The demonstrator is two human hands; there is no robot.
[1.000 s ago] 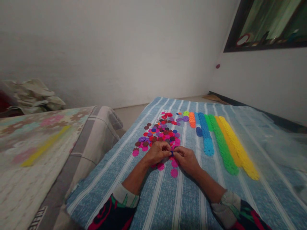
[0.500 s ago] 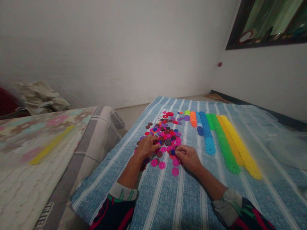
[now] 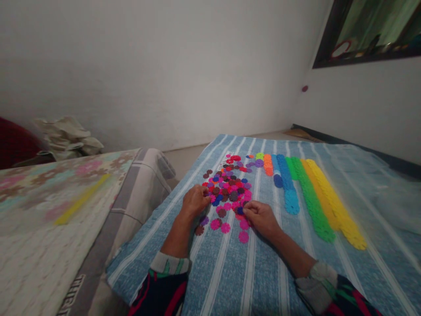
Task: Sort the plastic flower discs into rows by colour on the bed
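Note:
On the striped blue cloth lies a loose pile of small flower-shaped plastic discs [image 3: 226, 188] in pink, red, brown, purple and blue. My left hand [image 3: 194, 202] rests at the pile's left edge, fingers bent and drawn together; what they pinch, if anything, is hidden. A dark blue disc [image 3: 240, 210] is between the thumb and fingers of my right hand [image 3: 263, 216], low over the pile's right edge. Two blue discs [image 3: 217, 200] lie close together near my left fingertips.
Right of the pile run overlapping rows of discs by colour: orange [image 3: 269, 165], blue [image 3: 285, 175], green [image 3: 311, 199], yellow [image 3: 338, 206]. A clear plastic sheet [image 3: 391, 197] lies farther right. At the left stands a cloth-covered surface [image 3: 82, 259] with a yellow strip [image 3: 82, 199].
My left hand has shifted left, uncovering blue discs in the pile. My right hand keeps hold of the dark blue disc in nearly the same place. The view has moved slightly.

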